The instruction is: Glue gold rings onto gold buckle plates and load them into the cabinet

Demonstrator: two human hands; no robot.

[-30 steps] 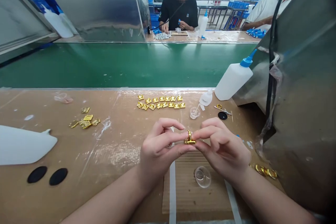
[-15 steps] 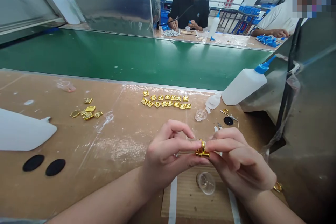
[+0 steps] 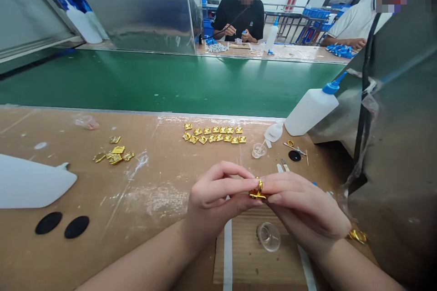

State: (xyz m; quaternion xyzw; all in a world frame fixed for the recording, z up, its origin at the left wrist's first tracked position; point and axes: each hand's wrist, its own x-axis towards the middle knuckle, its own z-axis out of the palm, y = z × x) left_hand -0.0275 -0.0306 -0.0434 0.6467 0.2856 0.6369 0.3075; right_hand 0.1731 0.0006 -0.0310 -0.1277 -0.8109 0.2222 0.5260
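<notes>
My left hand (image 3: 215, 200) pinches a small shiny gold metal piece (image 3: 258, 194) between thumb and fingertips. The piece has a flat base with a ring-like loop standing on it. From the other side, my right hand (image 3: 303, 204) closes its thumb and fingertips on the same piece. Fingers partly hide it. Beneath the hands, a clear plastic cup (image 3: 269, 237) rests on a cardboard sheet (image 3: 246, 263) with white tape strips. Beyond them, two rows of gold pieces (image 3: 211, 138) lie on the brown table.
A loose pile of gold pieces (image 3: 116, 158) lies left, near two black discs (image 3: 77, 227) and a white bottle (image 3: 30, 184). At right stand a blue-tipped bottle (image 3: 310, 111) and a small cup (image 3: 258, 150). Gold rings (image 3: 358, 235) lie beside my right forearm. A green belt (image 3: 164, 82) crosses behind.
Both hands still hold the gold piece, now slightly further left in view. My right fingers lie closer together. Across the belt, a co-worker's hand has risen.
</notes>
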